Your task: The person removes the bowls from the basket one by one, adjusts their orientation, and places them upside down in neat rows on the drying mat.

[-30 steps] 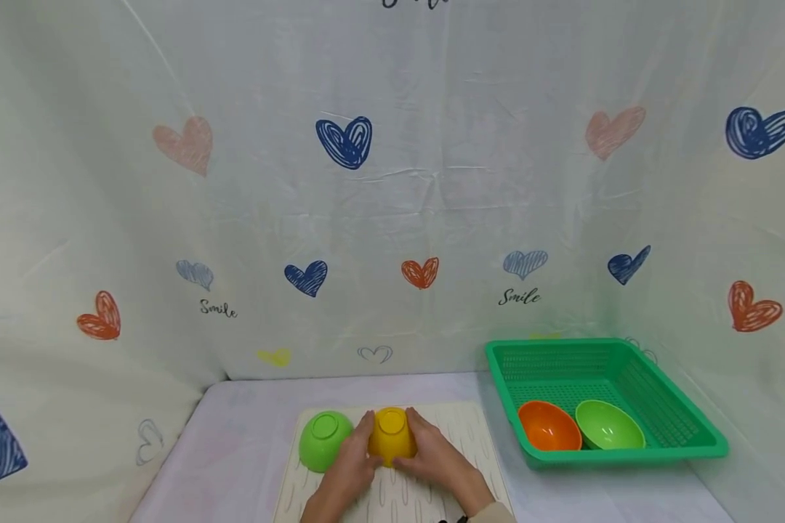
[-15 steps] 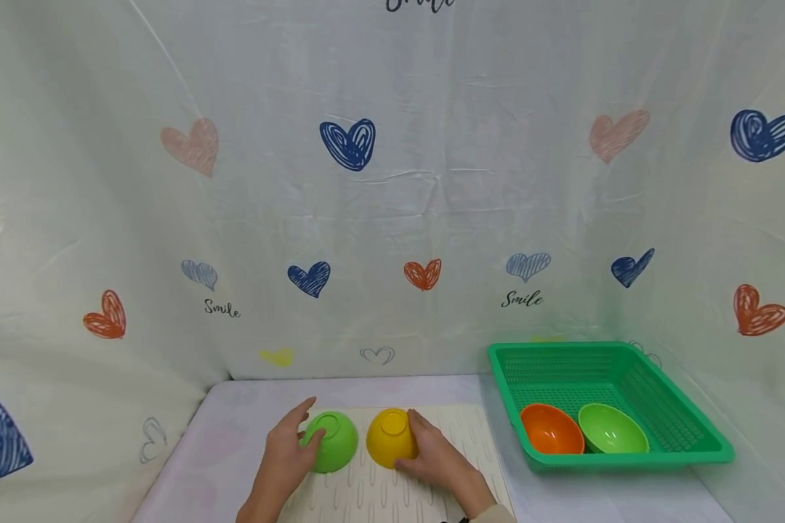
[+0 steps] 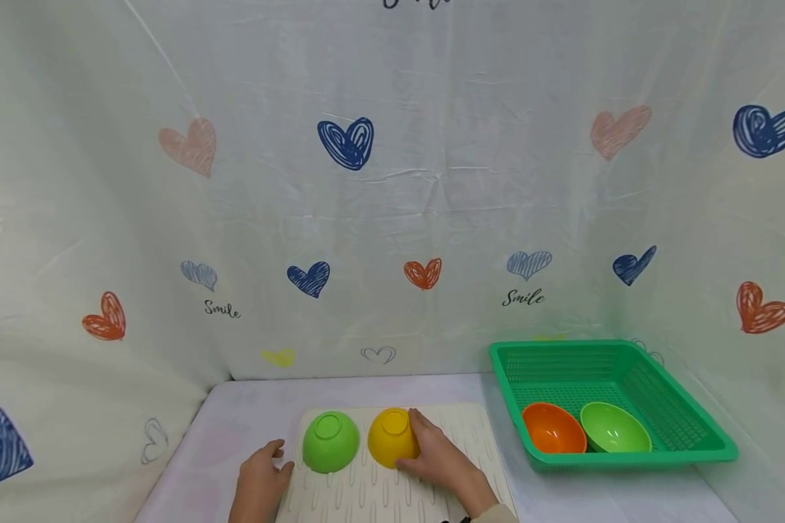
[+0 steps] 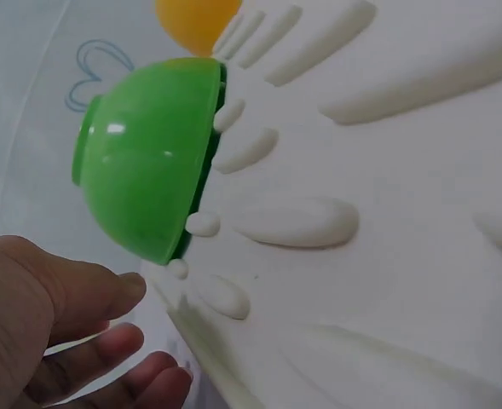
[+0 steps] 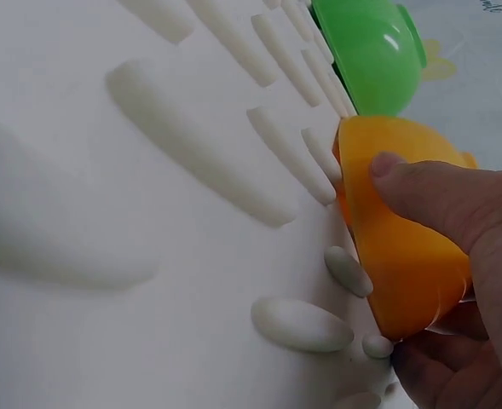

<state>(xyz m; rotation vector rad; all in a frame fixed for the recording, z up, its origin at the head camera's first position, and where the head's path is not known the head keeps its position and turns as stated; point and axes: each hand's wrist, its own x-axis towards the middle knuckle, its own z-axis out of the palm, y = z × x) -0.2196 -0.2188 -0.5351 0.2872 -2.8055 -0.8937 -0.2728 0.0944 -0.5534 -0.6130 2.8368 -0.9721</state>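
Observation:
A yellow bowl (image 3: 391, 438) stands upside down on a cream ridged drying mat (image 3: 392, 501). My right hand (image 3: 437, 452) grips its right side; in the right wrist view the thumb lies on the wall of the bowl and other fingers reach round near the rim. To its left, a green bowl (image 3: 330, 443) also sits bottom up on the mat. My left hand (image 3: 259, 479) is off to the left of the green bowl, apart from it, fingers loosely bent and holding nothing. In the left wrist view, thumb and fingers show just below that bowl (image 4: 148, 162).
At the right, a green plastic basket (image 3: 634, 459) holds an orange bowl (image 3: 552, 428) and a light green bowl (image 3: 615, 428), both facing up. Behind the table (image 3: 262, 396) hangs a white sheet (image 3: 392, 218) printed with hearts.
My left hand has let go of the yellow bowl, passed over the green bowl and drawn back to the left. My right hand has stayed on the yellow bowl.

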